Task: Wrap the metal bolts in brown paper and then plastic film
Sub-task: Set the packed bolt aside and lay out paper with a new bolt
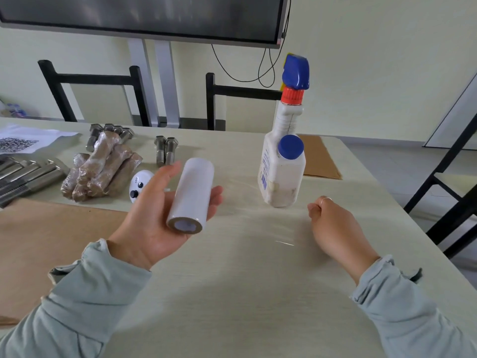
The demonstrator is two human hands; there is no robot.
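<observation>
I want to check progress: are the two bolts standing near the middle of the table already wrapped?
No, the two bolts show bare metal, while the wrapped bundles lie to their left.

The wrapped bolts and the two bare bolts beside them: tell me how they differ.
The wrapped bolts are covered in brown paper and shiny film; the two bare bolts show plain metal. The wrapped bolts lie heaped on one another; the bare bolts lie side by side. Both rest on the table.
</observation>
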